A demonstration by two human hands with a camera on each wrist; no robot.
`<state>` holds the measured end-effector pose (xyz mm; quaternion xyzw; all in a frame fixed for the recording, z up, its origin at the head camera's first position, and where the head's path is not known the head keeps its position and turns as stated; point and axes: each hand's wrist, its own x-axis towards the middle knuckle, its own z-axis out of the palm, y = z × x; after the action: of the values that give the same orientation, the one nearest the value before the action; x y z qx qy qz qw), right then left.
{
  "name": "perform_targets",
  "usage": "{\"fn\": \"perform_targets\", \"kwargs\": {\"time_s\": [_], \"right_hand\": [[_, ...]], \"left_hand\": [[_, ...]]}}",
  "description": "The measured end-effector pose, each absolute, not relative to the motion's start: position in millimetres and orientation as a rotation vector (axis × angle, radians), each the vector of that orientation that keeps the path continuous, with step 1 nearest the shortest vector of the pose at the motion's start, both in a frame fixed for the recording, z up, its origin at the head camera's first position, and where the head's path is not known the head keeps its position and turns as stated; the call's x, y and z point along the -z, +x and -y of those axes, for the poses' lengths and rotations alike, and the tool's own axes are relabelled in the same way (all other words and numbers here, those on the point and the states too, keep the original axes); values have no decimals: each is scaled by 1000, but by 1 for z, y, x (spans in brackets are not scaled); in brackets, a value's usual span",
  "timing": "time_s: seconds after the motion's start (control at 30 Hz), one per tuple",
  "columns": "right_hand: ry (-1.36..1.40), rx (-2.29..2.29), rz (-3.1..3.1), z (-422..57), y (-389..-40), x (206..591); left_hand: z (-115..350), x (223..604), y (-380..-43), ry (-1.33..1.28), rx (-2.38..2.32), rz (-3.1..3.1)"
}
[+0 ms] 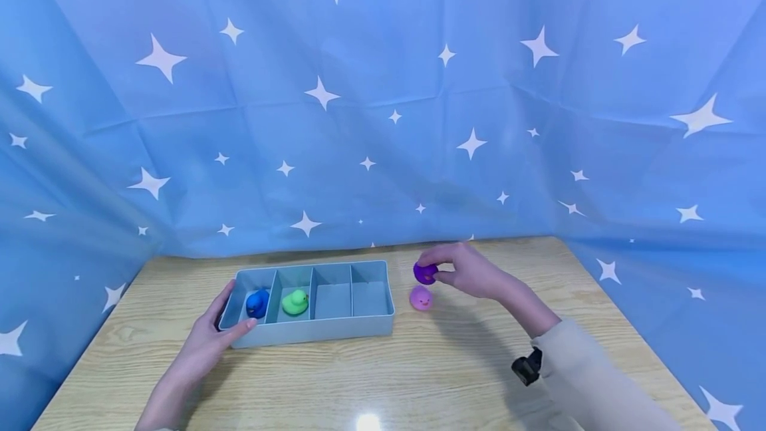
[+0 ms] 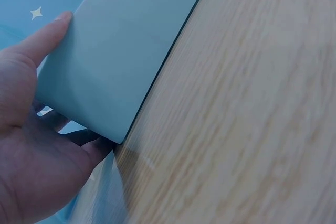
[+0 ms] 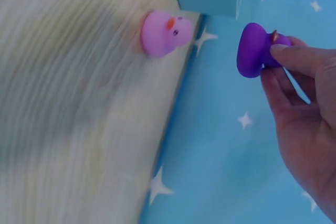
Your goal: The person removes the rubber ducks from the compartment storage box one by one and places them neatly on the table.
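A purple rubber duck [image 3: 253, 51] is pinched by its head between the thumb and fingers of my right hand [image 1: 469, 271], lifted off the table. Just in front of it, a pink rubber duck [image 1: 421, 298] sits upright on the wood. My left hand [image 1: 206, 334] grips the left end of a blue-grey divided box [image 2: 121, 51], thumb on the front wall and fingers round the end. Inside the box, a blue duck [image 1: 257, 304] lies in the leftmost compartment and a green duck [image 1: 295, 302] in the one beside it. The two right compartments hold nothing.
The light wooden table [image 1: 323, 384] bears the box and the pink duck. Behind it and along both sides hangs a blue cloth [image 1: 383, 132] with white stars. A black device [image 1: 528, 368] is strapped at my right sleeve.
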<state>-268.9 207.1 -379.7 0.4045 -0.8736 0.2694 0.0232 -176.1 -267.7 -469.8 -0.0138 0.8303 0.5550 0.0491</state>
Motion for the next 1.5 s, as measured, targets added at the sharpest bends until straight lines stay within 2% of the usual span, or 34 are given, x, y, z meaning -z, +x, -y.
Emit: {"fn": "perform_targets", "kwargs": {"time_s": [0.5,0.87,1.5], "right_hand": [[1139,-949,2769,-255,-256,405],[1141,-991,2829,-264,-258,430],[1117,-973,2841,-267,-266,445]], "left_hand": [[267,468,-176,-55,-1690,-2508],[268,469,-175,-76,-1684,-2504],[266,469,-175,-75,-1683,-2522]]}}
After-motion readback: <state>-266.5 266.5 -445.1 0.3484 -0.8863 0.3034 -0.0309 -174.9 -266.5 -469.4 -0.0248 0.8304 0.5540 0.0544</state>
